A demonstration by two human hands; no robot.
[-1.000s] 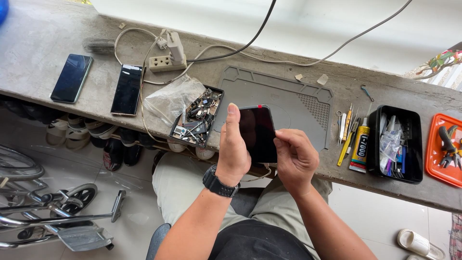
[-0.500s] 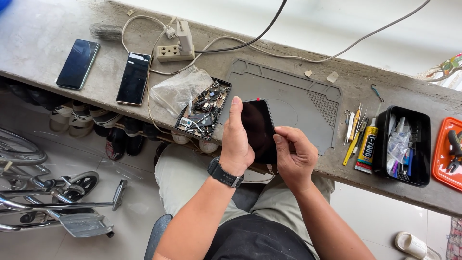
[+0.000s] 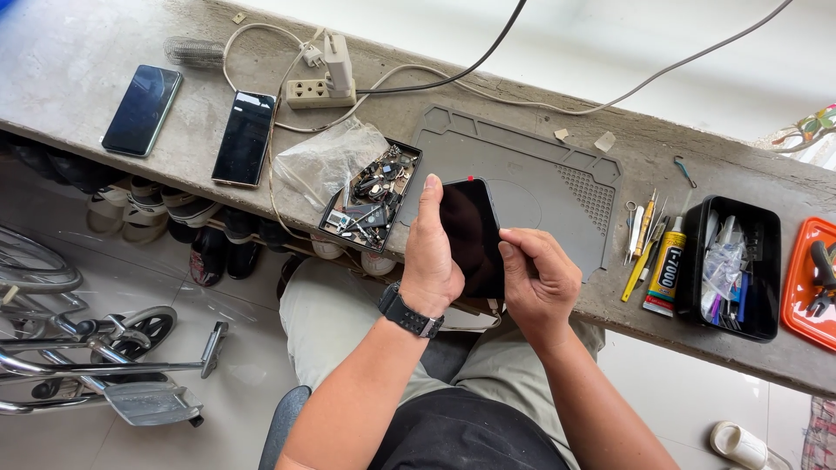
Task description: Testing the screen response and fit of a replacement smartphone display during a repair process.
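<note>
The counter [image 3: 104,52] is carrying a grey mat [image 3: 557,187], the landmark here. Left of the mat a parts tray [image 3: 370,196] is sitting; right of it, a black bin [image 3: 730,265]. Over the mat's near edge, the left hand [image 3: 431,261] is gripping a dark phone [image 3: 473,235], fingers wrapped around its side. The right hand [image 3: 540,283] is pinching the phone's right edge, fingers narrow.

desk [image 3: 78,52]: long grey concrete slab | left: two dark phones [image 3: 143,110] [image 3: 245,137] lying flat, side by side | middle: power strip [image 3: 308,90] with cables, clear bag [image 3: 324,159], parts tray [image 3: 371,197], grey mat [image 3: 540,174] | right: hand tools [image 3: 644,228], glue tube [image 3: 666,277], black bin [image 3: 730,266], orange tray [image 3: 797,278]
</note>
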